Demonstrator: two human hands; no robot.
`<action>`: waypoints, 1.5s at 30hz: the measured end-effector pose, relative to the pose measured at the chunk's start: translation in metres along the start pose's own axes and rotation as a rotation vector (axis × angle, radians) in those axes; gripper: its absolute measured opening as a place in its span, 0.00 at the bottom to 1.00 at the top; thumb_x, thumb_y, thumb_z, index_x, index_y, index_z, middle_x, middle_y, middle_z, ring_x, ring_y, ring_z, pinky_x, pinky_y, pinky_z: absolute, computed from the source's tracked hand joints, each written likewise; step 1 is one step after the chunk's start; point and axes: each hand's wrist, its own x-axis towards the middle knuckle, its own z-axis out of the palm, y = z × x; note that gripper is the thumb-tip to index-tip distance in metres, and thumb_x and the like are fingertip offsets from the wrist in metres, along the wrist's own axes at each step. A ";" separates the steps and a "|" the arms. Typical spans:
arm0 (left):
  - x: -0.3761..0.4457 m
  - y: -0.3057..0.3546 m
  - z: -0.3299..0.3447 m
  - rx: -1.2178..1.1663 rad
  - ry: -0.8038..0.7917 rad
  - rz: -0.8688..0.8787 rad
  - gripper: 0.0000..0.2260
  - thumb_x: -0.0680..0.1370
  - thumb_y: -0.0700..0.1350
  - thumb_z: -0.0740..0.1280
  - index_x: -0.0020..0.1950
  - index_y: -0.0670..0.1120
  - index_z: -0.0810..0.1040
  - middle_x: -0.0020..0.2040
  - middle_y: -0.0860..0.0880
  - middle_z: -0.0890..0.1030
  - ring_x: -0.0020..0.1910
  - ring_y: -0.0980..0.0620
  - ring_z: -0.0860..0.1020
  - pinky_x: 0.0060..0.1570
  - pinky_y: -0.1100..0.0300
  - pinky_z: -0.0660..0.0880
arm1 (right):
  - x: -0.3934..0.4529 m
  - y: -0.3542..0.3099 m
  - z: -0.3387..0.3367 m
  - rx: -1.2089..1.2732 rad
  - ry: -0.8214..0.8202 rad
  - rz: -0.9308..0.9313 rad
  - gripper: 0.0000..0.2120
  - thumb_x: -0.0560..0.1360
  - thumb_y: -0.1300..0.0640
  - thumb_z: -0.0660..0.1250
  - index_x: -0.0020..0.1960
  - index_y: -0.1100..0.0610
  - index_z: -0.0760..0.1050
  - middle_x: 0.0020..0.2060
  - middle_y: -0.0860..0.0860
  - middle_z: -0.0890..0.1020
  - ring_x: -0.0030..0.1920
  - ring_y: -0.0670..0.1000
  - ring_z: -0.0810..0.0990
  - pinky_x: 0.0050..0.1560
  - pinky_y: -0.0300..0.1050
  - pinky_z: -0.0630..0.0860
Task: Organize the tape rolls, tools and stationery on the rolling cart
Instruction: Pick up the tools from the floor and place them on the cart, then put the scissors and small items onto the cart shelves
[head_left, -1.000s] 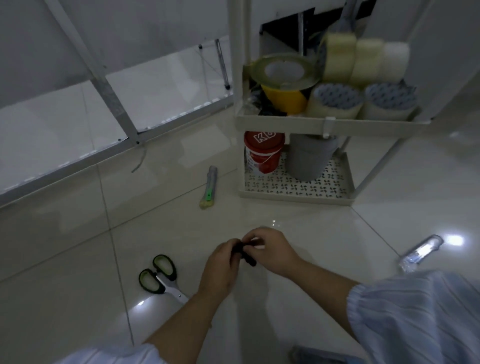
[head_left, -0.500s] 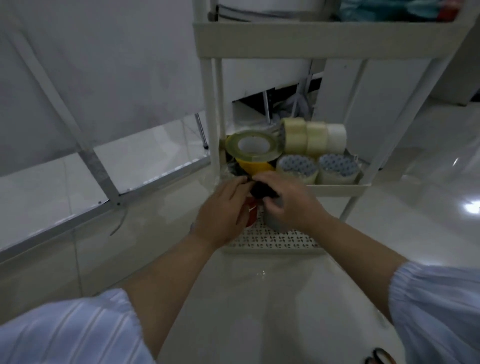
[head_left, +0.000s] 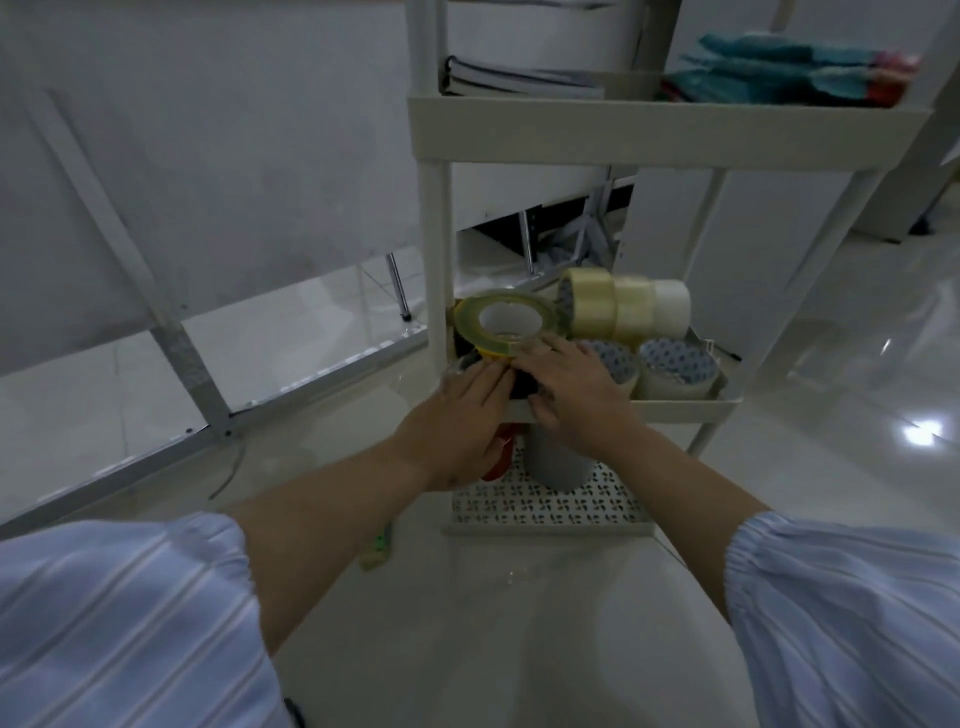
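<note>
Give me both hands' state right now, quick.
Left hand: open, straight fingers against the small black object.
Right hand: fingers on that same object; grip cannot be told.

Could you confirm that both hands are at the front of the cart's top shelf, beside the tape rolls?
Not quite: the head view shows the left hand and right hand at the front of the middle shelf, beside the tape rolls, not the top shelf.

A: What lies underfoot?
B: A glossy white tiled floor (head_left: 519, 623), catching a bright light glare (head_left: 922, 432) at the right.
A: And the left?
B: A grey wall panel (head_left: 208, 156) above a slanted metal frame (head_left: 176, 332).
</note>
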 end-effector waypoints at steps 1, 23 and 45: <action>-0.007 -0.001 0.001 0.001 0.033 0.052 0.29 0.76 0.47 0.56 0.73 0.35 0.56 0.73 0.36 0.61 0.73 0.39 0.60 0.71 0.45 0.61 | -0.001 0.000 0.002 0.008 0.026 0.008 0.20 0.67 0.57 0.58 0.58 0.58 0.73 0.60 0.58 0.77 0.62 0.61 0.72 0.61 0.62 0.70; -0.176 -0.067 0.124 -0.429 -0.247 -0.394 0.30 0.80 0.46 0.58 0.74 0.44 0.44 0.76 0.48 0.49 0.74 0.53 0.49 0.60 0.74 0.40 | -0.071 -0.120 0.130 0.496 -0.215 0.070 0.16 0.69 0.63 0.59 0.55 0.62 0.75 0.49 0.60 0.80 0.51 0.57 0.77 0.52 0.44 0.71; -0.222 -0.101 0.219 -0.527 -0.228 -0.259 0.29 0.73 0.49 0.59 0.71 0.39 0.57 0.68 0.33 0.67 0.69 0.44 0.57 0.72 0.57 0.52 | -0.090 -0.184 0.255 0.580 -0.608 0.198 0.26 0.67 0.52 0.57 0.59 0.67 0.72 0.51 0.64 0.80 0.50 0.63 0.80 0.57 0.48 0.69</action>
